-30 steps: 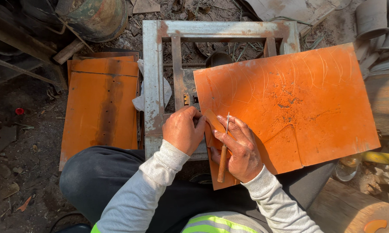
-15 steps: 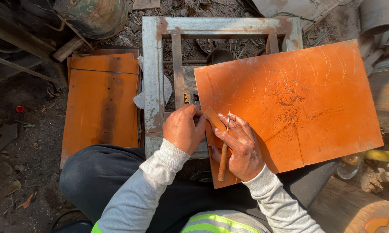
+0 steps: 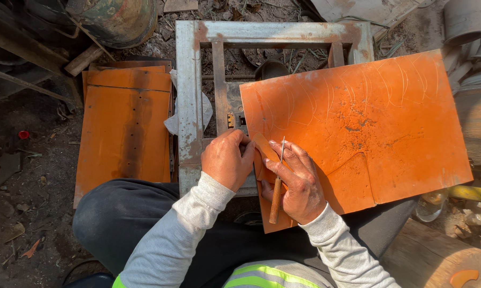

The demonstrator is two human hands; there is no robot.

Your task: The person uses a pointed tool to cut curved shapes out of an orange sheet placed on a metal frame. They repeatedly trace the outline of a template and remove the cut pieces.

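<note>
left hand (image 3: 227, 160): closed, presses small orange piece (image 3: 264, 148) flat | right hand (image 3: 296, 184): grips scriber (image 3: 277, 184), tip on piece | sheet (image 3: 358, 122): on frame (image 3: 190, 101), many curved scratch lines already on it | this line: maybe just begun, tip hard to see

Bare orange sheet (image 3: 368, 117) lies open rightward; metal frame (image 3: 190, 96) blocks leftward.

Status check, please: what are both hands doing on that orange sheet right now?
Left hand pressing a small orange piece onto the orange sheet. Right hand gripping a pointed tool. Nothing in the way.
</note>
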